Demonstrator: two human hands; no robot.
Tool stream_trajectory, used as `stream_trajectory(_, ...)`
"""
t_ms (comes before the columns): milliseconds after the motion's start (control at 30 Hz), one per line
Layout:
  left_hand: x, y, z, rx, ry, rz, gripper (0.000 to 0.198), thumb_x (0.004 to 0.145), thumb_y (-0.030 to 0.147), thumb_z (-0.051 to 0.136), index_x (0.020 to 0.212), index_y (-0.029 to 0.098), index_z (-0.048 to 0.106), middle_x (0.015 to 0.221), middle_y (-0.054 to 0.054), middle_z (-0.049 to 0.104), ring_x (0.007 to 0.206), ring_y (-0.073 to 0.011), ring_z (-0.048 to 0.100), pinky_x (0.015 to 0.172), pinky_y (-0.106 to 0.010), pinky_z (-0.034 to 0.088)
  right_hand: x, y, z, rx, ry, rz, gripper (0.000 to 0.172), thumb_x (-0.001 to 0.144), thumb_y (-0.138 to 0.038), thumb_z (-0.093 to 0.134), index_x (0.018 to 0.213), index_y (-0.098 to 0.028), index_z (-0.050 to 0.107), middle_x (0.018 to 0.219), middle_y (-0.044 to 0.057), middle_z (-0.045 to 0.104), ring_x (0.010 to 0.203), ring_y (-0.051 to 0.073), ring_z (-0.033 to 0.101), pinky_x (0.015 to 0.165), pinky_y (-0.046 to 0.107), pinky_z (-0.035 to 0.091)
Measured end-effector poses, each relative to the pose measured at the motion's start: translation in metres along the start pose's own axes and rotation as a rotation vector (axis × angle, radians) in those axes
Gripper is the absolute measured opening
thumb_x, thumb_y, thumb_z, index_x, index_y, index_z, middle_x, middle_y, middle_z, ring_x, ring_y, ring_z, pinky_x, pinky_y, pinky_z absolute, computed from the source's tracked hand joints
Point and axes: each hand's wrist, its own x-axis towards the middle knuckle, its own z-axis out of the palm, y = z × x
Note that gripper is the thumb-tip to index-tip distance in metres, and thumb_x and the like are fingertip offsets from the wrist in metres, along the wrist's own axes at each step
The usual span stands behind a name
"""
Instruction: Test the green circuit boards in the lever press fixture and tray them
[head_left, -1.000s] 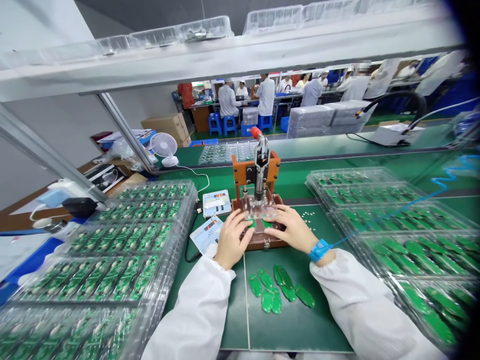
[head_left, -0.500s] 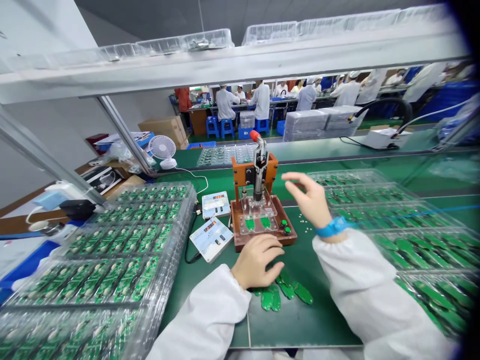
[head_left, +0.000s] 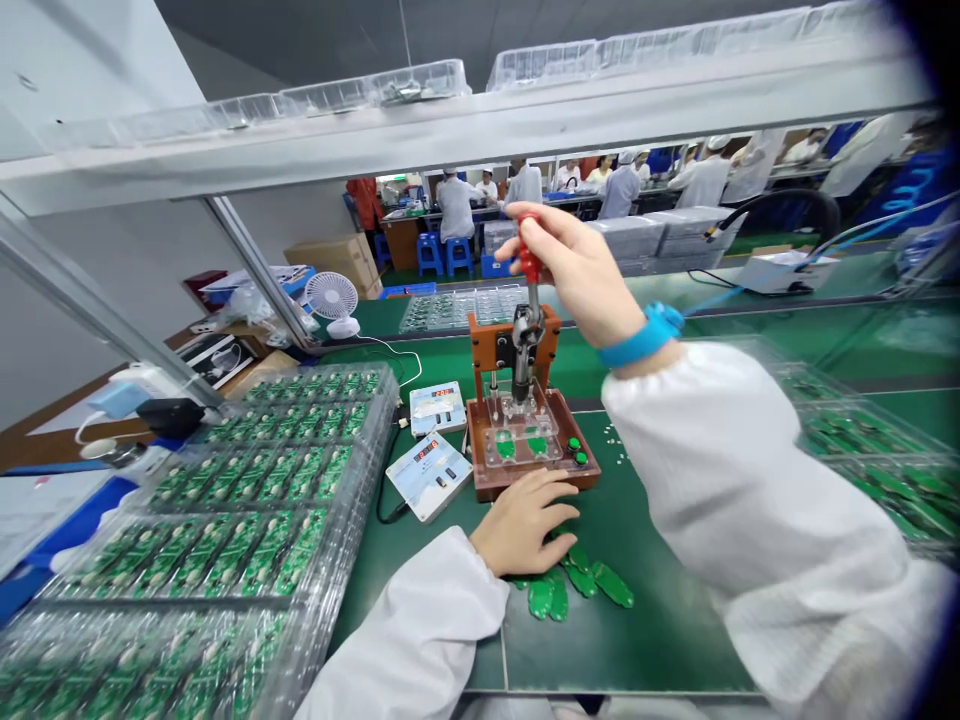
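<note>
Our right hand (head_left: 577,270) is closed round the red handle (head_left: 529,250) of a small toggle press (head_left: 525,345), thumb and fingers wrapped on it, high above the bench; a blue wrist strap (head_left: 643,335) circles that wrist; our left hand (head_left: 521,525) lies low and half open, fingers loosely curved, holding nothing we can see, just above the loose green circuit boards (head_left: 570,590) on the green mat (head_left: 660,625); the press stands straight ahead of us, its plunger upright over the clear acrylic jig (head_left: 521,425), which holds two green boards and sits on a brown base (head_left: 491,480); the right hand is the one on the press, while the left lies nearer the boards and just short of the base's front edge; beside the jig lie two digital counters (head_left: 429,477); blister trays (head_left: 225,520) of boards are stacked to our left; half a second ago the right hand hung open in the air beside the press, and now it grips the handle; the left has shifted little
</note>
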Motion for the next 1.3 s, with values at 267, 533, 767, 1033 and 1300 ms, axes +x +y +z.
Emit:
stream_trajectory(267,0.002,0.0,-0.002,0.034,-0.031,0.004,0.026,0.098,0.035,0.057,0.112,0.017,0.07,0.134,-0.008,0.065,0.141,-0.0243,0.047,0.122,-0.042,0.038,-0.096,-0.028,0.019,-0.472,0.246,-0.422,0.041,0.105,-0.022,0.046,0.145,-0.025,0.056,0.131,0.008,0.067,0.12,0.023,0.065,0.11,0.041,0.053)
stream_trajectory(533,0.004,0.001,-0.003,0.05,-0.038,0.0,0.026,0.1,0.034,0.055,0.112,0.017,0.07,0.132,-0.007,0.066,0.137,-0.0241,0.051,0.121,-0.041,0.039,-0.123,-0.013,0.025,-0.479,0.278,-0.383,0.038,0.101,-0.014,0.051,0.132,-0.028,0.067,0.125,0.003,0.072,0.117,0.023,0.069,0.106,0.04,0.059)
stream_trajectory(767,0.003,-0.001,0.002,0.047,-0.006,-0.001,0.026,0.098,0.034,0.056,0.113,0.018,0.07,0.139,-0.007,0.062,0.137,-0.0228,0.051,0.121,-0.04,0.04,-0.152,0.018,0.025,-0.309,0.136,-0.374,0.051,0.097,-0.011,0.06,0.144,-0.032,0.058,0.14,0.0,0.064,0.133,0.026,0.059,0.113,0.047,0.056)
stream_trajectory(1033,0.007,-0.004,0.007,0.11,-0.112,-0.051,0.026,0.102,0.037,0.053,0.092,0.017,0.067,0.118,-0.009,0.07,0.128,-0.0199,0.059,0.116,-0.032,0.046,-0.158,0.019,0.031,-0.144,0.173,-0.258,0.057,0.095,-0.008,0.06,0.142,-0.041,0.058,0.145,-0.008,0.059,0.137,0.018,0.056,0.124,0.034,0.043)
stream_trajectory(1300,-0.008,-0.005,0.005,0.02,0.313,-0.154,0.039,0.099,0.04,0.051,0.066,0.022,0.044,0.083,-0.005,0.074,0.083,-0.0154,0.073,0.075,-0.029,0.061,-0.156,0.028,0.023,-0.006,0.137,-0.2,0.049,0.096,-0.012,0.059,0.135,-0.041,0.065,0.14,-0.007,0.063,0.135,0.024,0.058,0.122,0.042,0.047)
